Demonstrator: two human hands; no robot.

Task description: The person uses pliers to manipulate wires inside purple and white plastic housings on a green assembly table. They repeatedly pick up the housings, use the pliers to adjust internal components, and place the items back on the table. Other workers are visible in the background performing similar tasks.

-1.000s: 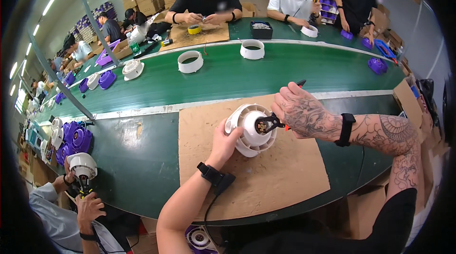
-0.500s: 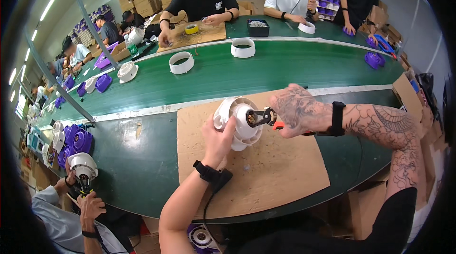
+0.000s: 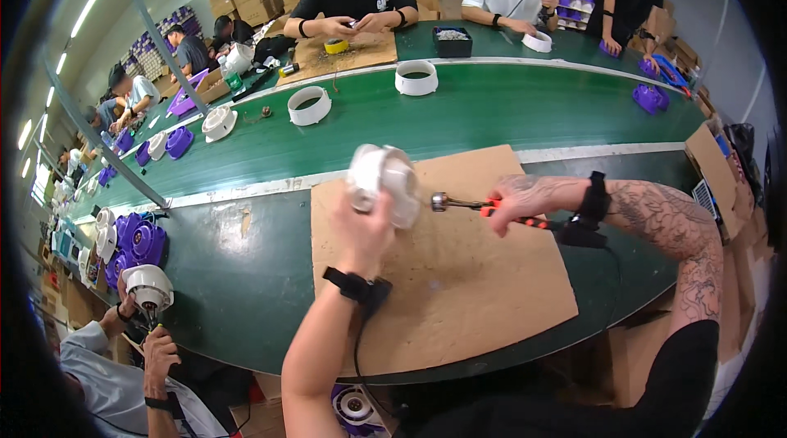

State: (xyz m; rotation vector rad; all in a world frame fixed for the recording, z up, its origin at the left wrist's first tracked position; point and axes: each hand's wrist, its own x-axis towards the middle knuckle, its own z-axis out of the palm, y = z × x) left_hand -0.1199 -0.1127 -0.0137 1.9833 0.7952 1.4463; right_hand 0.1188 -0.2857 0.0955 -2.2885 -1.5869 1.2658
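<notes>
My left hand grips a white round plastic housing, lifted and tilted above the cardboard sheet and smeared by motion. To its right, my right hand is wrapped round pliers with red and black handles. At the jaws of the pliers sits a small round metal part, apart from the housing. Its exact kind cannot be made out; it resembles a small motor.
Beyond the sheet runs a green conveyor belt carrying white rings and a small brown part. Purple housings are piled at left, near a co-worker's hand with pliers. A cardboard box stands at right.
The pliers have come out of the housing's centre with the metal part, moving right. My left hand has tipped the housing and shifted it slightly left. A small brown part now shows on the belt.
</notes>
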